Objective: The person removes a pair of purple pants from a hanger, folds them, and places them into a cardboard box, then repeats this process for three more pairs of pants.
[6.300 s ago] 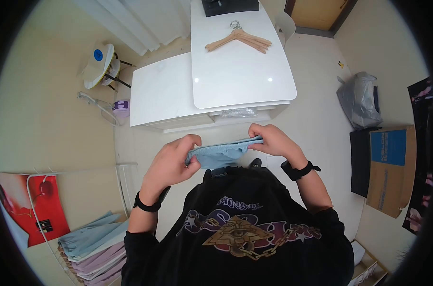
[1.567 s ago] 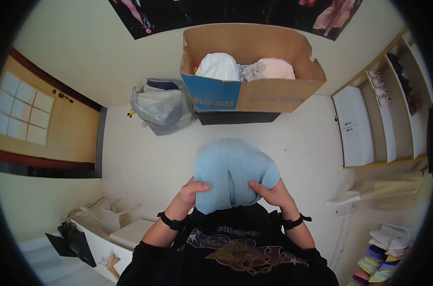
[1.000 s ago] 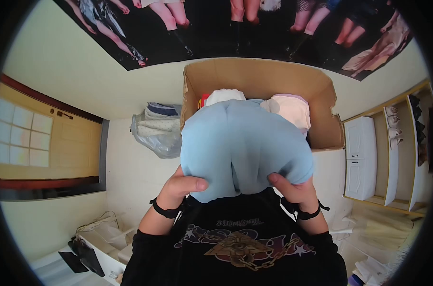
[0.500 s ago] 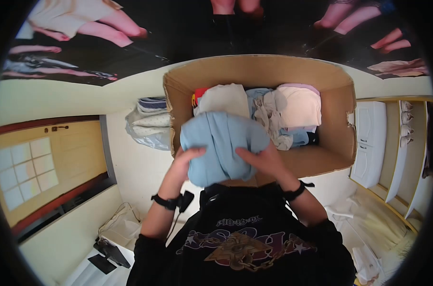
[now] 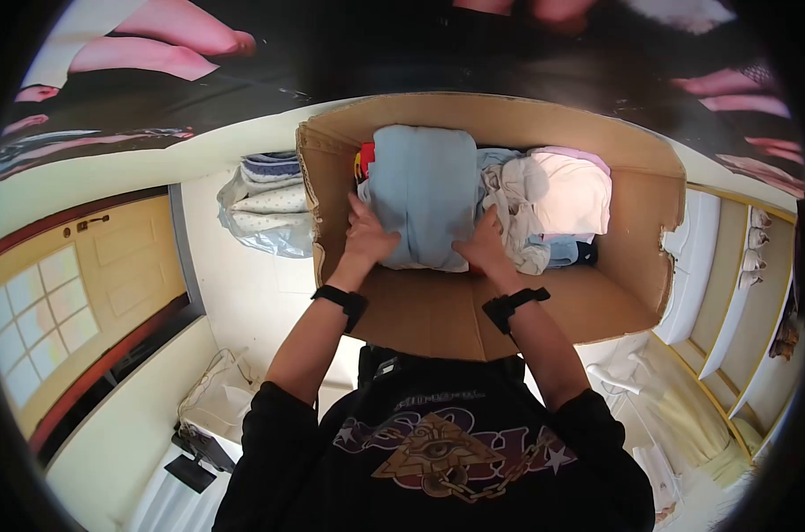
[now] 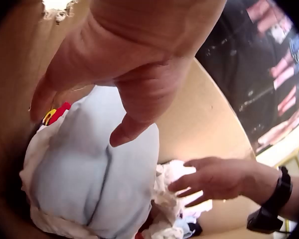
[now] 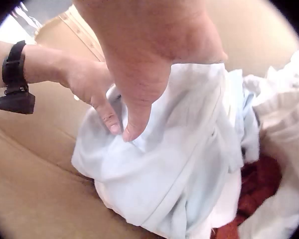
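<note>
A folded light blue garment (image 5: 424, 191) lies in the left half of a large cardboard box (image 5: 420, 310), on top of a white folded cloth that shows at its edge. My left hand (image 5: 367, 238) is at the garment's near left corner, fingers spread and thumb straight over the cloth. At its near right corner is my right hand (image 5: 485, 244), fingers loose and thumb pointing inward. In the left wrist view, the right hand (image 6: 217, 180) stands apart from the garment with its fingers extended. Neither hand grips the cloth.
Right of the garment, the box holds a crumpled off-white cloth (image 5: 509, 199) and folded pale pink clothes (image 5: 573, 191). A grey plastic bag of fabrics (image 5: 265, 213) stands left of the box. The black poster (image 5: 402, 53) covers the wall behind; shelves with shoes (image 5: 755, 244) are at right.
Both hands carried the light blue garment over to the box and lowered it inside onto the left pile. Their grip on it has opened. The head view has turned from the white table to the box.
</note>
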### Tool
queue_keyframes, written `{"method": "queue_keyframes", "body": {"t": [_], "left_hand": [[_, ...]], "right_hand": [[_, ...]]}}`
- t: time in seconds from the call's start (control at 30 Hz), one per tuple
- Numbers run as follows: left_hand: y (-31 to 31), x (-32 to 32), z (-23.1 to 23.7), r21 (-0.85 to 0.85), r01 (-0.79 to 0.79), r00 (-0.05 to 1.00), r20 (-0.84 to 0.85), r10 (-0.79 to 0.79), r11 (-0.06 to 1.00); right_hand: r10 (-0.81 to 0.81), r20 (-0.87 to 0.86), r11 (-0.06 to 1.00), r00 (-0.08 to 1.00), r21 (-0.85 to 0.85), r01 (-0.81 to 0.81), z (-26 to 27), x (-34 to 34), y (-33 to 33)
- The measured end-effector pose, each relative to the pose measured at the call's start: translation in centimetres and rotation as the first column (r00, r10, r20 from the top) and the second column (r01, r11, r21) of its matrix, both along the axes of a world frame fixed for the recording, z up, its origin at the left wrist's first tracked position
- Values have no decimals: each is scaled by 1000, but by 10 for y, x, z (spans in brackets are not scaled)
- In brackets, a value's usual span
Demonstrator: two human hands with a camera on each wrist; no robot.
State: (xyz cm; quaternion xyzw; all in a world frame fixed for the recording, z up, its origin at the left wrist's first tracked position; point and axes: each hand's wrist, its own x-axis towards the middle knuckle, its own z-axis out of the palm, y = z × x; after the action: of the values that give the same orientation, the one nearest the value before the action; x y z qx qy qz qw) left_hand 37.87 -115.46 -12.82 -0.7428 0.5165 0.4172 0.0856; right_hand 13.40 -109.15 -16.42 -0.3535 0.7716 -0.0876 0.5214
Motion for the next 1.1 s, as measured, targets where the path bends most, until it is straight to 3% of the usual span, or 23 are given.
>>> {"method": "queue_keyframes", "body": {"t": [0.03,0.07,0.1,0.13,0.17,0.2,0.27,0.3,0.37,0.47,0.5,0.53,0.57,0.63,0.67,0.7,0.83,0.9,0.97,1.07,1.1], "left_hand": [[-4,-7,7,6,-4,1000,4,4,1000],[-7,-14,12,-93,211,976,65,-206,973],[-9,-22,17,-172,420,906,140,-399,891],[-11,-29,12,-155,415,908,133,-397,897],[-22,-37,3,-159,572,816,213,-538,805],[-29,-43,-10,-147,712,694,290,-659,686],[-36,-50,-44,-66,746,644,327,-692,663],[-39,-52,-64,6,774,587,369,-721,633],[-42,-48,-104,44,766,572,409,-711,642],[-40,-33,-168,10,736,616,406,-675,677],[-37,-27,-196,-189,723,672,419,-611,665],[-30,-23,-214,-372,681,730,412,-545,631],[-26,-21,-232,-361,677,733,410,-543,641],[-25,-26,-246,-360,689,714,482,-507,629],[-28,-32,-228,-186,720,653,506,-564,668],[-23,-33,-216,-191,715,657,515,-551,673],[-31,-42,-115,18,726,610,446,-656,687],[-8,-35,-84,-212,696,671,531,-518,686],[14,-26,17,-331,616,783,352,-513,714],[86,-1,106,-695,412,905,237,-352,589],[116,8,132,-718,297,946,130,-298,629]], "right_hand": [[79,-186,987,979,-121,-102,6,9,5],[130,-374,950,918,-217,-223,9,17,6],[138,-371,952,918,-205,-226,19,24,-4],[284,-424,916,860,-145,-374,33,30,-19],[420,-469,855,777,-83,-512,34,36,-33],[431,-462,853,775,-71,-517,22,43,-40],[536,-530,737,658,-87,-670,-5,50,-53],[543,-526,733,654,-82,-675,-23,50,-53],[571,-623,640,535,-71,-765,-73,53,-53],[490,-683,612,542,-173,-772,-142,54,-49],[498,-677,610,541,-170,-774,-167,56,-51],[374,-793,582,481,-203,-788,-188,60,-50],[229,-881,546,413,-235,-804,-205,63,-46],[310,-836,569,452,-218,-793,-190,61,-44],[437,-728,613,528,-188,-768,-165,59,-49],[541,-600,645,590,-154,-748,-145,57,-51],[546,-563,619,620,-228,-752,-88,39,-45],[562,-517,616,646,-260,-744,-40,22,-33],[612,-464,575,640,-295,-763,20,6,-21],[647,-395,368,652,-587,-721,76,-20,5],[679,-297,324,671,-699,-637,98,-26,13]]}}
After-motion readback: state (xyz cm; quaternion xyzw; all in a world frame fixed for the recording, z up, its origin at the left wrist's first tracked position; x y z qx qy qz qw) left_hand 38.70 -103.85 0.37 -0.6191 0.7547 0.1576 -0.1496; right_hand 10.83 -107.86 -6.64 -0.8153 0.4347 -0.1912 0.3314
